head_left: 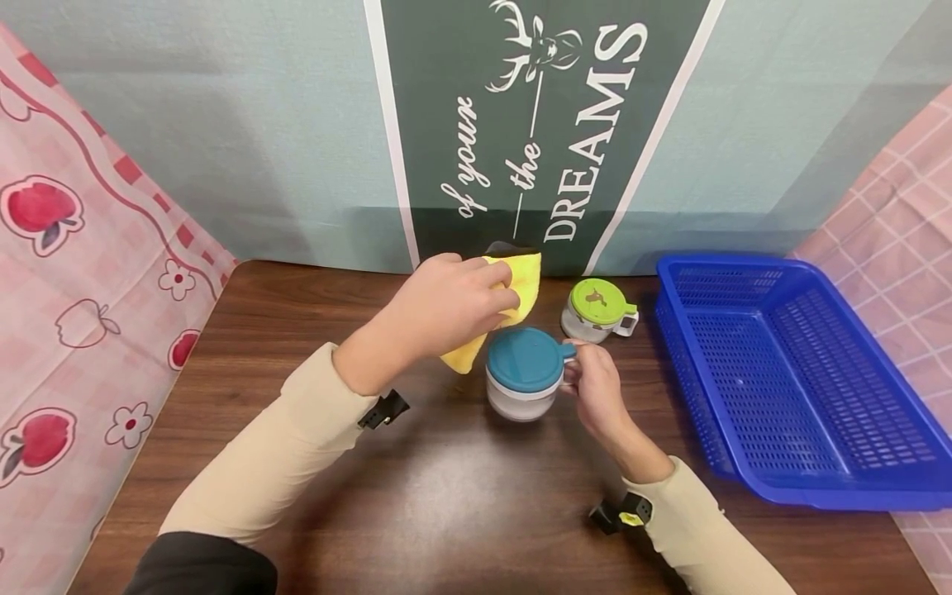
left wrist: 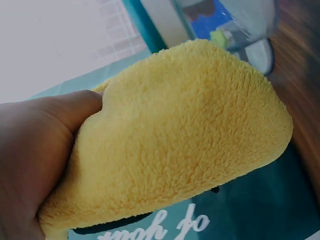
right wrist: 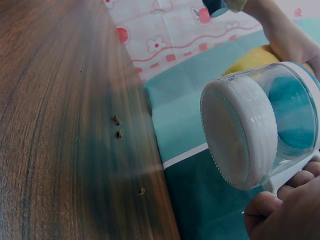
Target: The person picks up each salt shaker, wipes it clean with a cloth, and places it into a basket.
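Here, we are looking down at a person's two bare hands working above a dark brown wood-grain table (head_left: 446, 512). We are seeing the left hand (head_left: 446, 302) bending its fingers round a soft, fluffy yellow cloth (left wrist: 180, 140); from the left wrist, we are seeing its thumb pressing into the pile. The right hand (head_left: 598, 388) is gripping, with curled fingers, the pale side handle of a round, clear, blue-lidded jar (head_left: 523, 364) with a white base. We are finding this jar near the middle of the table, in front of the person, with the cloth showing just behind it; we are not managing to make out whether the two are touching. From the right wrist, we are seeing the jar's underside, raised off the tabletop, and three tiny dark crumbs (right wrist: 119, 134) lying on the wood.

Beyond the right hand, a smaller clear jar with a bright green lid (head_left: 597, 302) is standing on the table, its handle pointing right. Further right, we are seeing a large rectangular blue plastic basket (head_left: 773, 364) with slotted sides.

At the back, a grey-teal cloth backdrop (head_left: 297, 190) is hanging, its dark green band carrying a white deer's head and the words "of your", "the" and "DREAMS". On the left, a pink cloth (head_left: 111, 273) is showing apples and flowers.
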The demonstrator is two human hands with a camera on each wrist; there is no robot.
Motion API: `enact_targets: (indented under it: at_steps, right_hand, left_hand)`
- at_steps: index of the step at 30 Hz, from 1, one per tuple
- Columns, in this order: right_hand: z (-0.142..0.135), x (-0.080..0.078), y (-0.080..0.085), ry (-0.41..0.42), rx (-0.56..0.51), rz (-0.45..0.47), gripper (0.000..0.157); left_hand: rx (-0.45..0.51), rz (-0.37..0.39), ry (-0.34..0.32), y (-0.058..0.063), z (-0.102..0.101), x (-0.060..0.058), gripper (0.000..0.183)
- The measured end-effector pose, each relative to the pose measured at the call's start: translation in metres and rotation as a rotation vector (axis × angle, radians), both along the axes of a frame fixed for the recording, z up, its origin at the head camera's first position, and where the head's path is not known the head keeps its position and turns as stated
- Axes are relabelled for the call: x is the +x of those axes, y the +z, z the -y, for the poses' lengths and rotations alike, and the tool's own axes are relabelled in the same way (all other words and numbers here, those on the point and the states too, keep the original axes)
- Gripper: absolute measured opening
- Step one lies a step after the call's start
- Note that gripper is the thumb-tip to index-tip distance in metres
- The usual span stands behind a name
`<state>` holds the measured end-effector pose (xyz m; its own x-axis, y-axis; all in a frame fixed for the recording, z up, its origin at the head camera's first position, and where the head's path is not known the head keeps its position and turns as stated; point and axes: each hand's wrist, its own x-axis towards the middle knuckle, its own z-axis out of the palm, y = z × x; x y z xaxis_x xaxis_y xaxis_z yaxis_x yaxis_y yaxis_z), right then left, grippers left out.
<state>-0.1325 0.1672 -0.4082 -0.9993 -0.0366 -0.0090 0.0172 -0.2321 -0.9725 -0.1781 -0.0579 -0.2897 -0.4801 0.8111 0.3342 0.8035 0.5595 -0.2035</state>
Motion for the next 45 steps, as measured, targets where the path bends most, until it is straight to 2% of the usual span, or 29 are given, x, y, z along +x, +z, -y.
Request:
enact_targets:
  at_steps: [7,11,14,21,26,33,41,45]
  right_hand:
    - [-0.001,0.0,0.001,-0.01,0.023,0.015,0.028]
    - [-0.001,0.0,0.002,-0.014,0.031,0.017,0.029]
    - [0.0,-0.001,0.002,-0.013,0.017,0.008,0.029]
    - [0.002,-0.001,0.004,-0.037,-0.057,-0.017,0.033]
    - [0.005,0.0,0.005,-0.055,-0.073,-0.054,0.039]
    - [0.003,0.002,0.001,-0.051,-0.057,-0.057,0.044]
    - [0.001,0.002,-0.001,0.002,-0.056,-0.05,0.032]
    - [0.002,0.002,-0.001,0.013,-0.045,-0.055,0.031]
  left_hand:
    - [0.009,-0.079,-0.059,0.013,-0.004,0.017,0.014]
    - [0.043,-0.15,-0.109,0.016,-0.006,0.026,0.007]
    - [0.052,-0.194,-0.149,0.016,-0.009,0.033,0.011]
    - [0.007,-0.18,-0.212,0.012,-0.019,0.045,0.015]
    - [-0.026,-0.177,-0.204,0.004,-0.027,0.047,0.02]
    - [-0.079,-0.161,-0.18,-0.005,-0.033,0.046,0.018]
    - [-0.13,-0.131,-0.114,-0.006,-0.035,0.04,0.014]
    - [-0.143,-0.113,-0.085,-0.007,-0.035,0.036,0.011]
